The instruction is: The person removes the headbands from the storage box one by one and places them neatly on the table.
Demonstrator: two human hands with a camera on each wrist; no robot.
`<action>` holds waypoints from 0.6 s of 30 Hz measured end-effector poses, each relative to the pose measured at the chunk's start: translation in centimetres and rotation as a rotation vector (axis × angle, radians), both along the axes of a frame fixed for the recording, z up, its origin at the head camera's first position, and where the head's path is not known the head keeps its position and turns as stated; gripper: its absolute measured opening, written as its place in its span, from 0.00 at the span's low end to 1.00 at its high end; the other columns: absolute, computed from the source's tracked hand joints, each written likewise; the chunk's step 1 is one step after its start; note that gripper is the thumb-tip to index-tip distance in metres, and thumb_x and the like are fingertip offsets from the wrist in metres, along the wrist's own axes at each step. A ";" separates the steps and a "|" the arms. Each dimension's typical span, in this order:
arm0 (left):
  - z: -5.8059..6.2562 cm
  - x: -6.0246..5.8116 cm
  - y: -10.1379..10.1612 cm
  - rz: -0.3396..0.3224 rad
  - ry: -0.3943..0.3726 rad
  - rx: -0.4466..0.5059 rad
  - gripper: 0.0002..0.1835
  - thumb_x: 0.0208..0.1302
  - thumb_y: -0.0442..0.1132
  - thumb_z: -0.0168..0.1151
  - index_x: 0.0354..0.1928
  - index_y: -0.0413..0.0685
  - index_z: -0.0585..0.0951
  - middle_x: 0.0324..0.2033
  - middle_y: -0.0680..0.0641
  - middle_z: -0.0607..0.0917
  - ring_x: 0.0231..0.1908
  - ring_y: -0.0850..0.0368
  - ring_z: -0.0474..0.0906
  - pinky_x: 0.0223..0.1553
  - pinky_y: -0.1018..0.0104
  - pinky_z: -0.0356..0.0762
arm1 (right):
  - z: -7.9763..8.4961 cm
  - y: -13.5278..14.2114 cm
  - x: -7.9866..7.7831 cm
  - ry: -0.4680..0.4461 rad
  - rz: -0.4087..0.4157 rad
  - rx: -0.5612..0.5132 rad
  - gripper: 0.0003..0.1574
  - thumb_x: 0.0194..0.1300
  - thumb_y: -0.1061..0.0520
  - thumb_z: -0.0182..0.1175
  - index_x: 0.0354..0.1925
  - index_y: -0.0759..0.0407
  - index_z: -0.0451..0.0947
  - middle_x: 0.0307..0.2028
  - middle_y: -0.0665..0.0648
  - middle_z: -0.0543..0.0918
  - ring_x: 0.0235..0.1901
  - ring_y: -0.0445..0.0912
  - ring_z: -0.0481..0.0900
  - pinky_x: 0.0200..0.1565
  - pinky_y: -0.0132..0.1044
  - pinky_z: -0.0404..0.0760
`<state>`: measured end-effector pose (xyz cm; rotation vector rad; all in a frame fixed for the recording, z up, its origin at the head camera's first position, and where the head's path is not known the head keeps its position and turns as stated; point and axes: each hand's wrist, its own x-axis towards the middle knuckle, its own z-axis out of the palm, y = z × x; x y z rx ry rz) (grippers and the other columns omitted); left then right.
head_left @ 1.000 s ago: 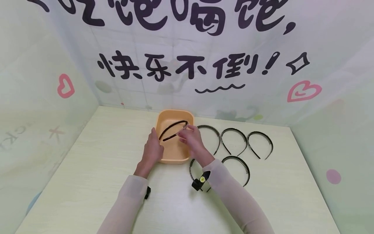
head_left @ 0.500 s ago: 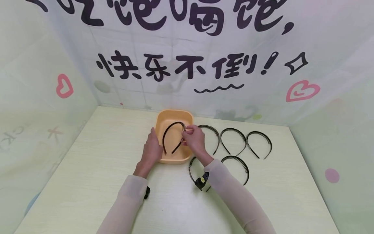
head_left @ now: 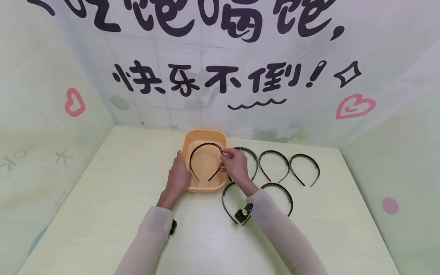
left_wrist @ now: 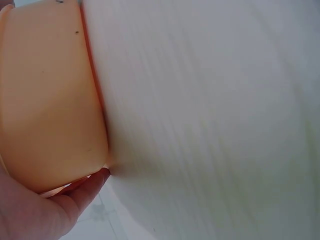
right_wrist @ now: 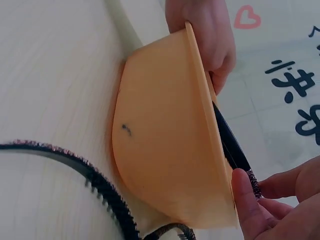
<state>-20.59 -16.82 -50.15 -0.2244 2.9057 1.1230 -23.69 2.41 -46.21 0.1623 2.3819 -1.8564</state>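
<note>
An orange plastic basin (head_left: 205, 190) stands at the back of the table. My left hand (head_left: 179, 173) holds its left side; in the right wrist view, the thumb of that hand (right_wrist: 207, 40) hooks over the rim. In the left wrist view, fingers lie along the basin's outer wall (left_wrist: 52, 100). My right hand (head_left: 237, 164) pinches the right side of a black toothed headband (head_left: 206, 144) between thumb and fingers. That headband sits within the basin's outline, its two ends toward me. A glittery stretch of it shows at the fingertips in the right wrist view.
Right of the basin lie several black headbands in two rows, among them a back-row one (head_left: 274, 152), the far-right one (head_left: 305, 156) and a front-row one (head_left: 277, 185). My right forearm passes over the front row. A printed curtain (head_left: 206, 110) hangs behind the table.
The headband has turned from slanted to facing me with its ends forward, moving slightly right. My right hand has shifted right with it. The left hand stays on the basin.
</note>
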 end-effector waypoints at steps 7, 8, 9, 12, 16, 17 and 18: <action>0.1 0.0 -0.1 0.009 0.006 0.005 0.42 0.63 0.25 0.49 0.76 0.31 0.41 0.66 0.24 0.62 0.56 0.28 0.73 0.56 0.40 0.74 | 0.0 2.6 -0.1 -0.050 -0.026 -0.149 0.21 0.66 0.66 0.61 0.57 0.67 0.79 0.45 0.74 0.84 0.27 0.46 0.86 0.32 0.39 0.87; 0.2 0.1 -0.1 0.010 0.003 0.008 0.43 0.63 0.25 0.49 0.76 0.31 0.41 0.66 0.24 0.62 0.56 0.29 0.73 0.56 0.40 0.74 | -0.1 3.0 0.0 -0.056 -0.033 -0.163 0.21 0.66 0.66 0.61 0.57 0.66 0.78 0.46 0.74 0.84 0.28 0.47 0.87 0.33 0.38 0.87; 0.2 0.1 -0.1 0.009 -0.002 0.012 0.43 0.63 0.25 0.48 0.76 0.31 0.41 0.67 0.24 0.62 0.56 0.29 0.73 0.56 0.40 0.74 | -0.1 3.5 0.1 -0.061 -0.039 -0.177 0.21 0.66 0.66 0.61 0.58 0.67 0.78 0.47 0.74 0.83 0.30 0.48 0.88 0.33 0.38 0.87; 0.2 0.3 -0.1 0.000 -0.010 0.008 0.43 0.62 0.25 0.48 0.76 0.30 0.40 0.66 0.24 0.62 0.55 0.27 0.73 0.55 0.40 0.74 | -0.4 5.1 0.4 -0.078 -0.062 -0.194 0.22 0.67 0.66 0.60 0.59 0.67 0.77 0.49 0.74 0.82 0.31 0.47 0.88 0.32 0.36 0.86; 0.0 0.2 -0.1 -0.008 -0.004 0.005 0.44 0.61 0.25 0.49 0.75 0.29 0.40 0.66 0.24 0.62 0.56 0.25 0.72 0.56 0.39 0.73 | -0.7 7.5 1.0 -0.105 -0.097 -0.211 0.23 0.68 0.65 0.59 0.61 0.66 0.76 0.52 0.74 0.81 0.30 0.44 0.87 0.31 0.34 0.86; 0.0 0.2 -0.2 -0.011 -0.003 0.006 0.44 0.61 0.25 0.49 0.75 0.29 0.40 0.66 0.24 0.62 0.56 0.25 0.72 0.56 0.39 0.73 | -0.8 8.1 1.1 -0.111 -0.104 -0.211 0.23 0.68 0.65 0.58 0.61 0.65 0.76 0.53 0.73 0.81 0.30 0.44 0.87 0.31 0.33 0.85; 0.0 0.2 -0.2 -0.008 -0.002 0.011 0.44 0.61 0.25 0.50 0.75 0.29 0.40 0.66 0.24 0.62 0.56 0.25 0.72 0.57 0.39 0.73 | -0.8 8.6 1.2 -0.115 -0.107 -0.215 0.23 0.69 0.65 0.58 0.61 0.65 0.75 0.53 0.73 0.81 0.30 0.43 0.87 0.31 0.33 0.85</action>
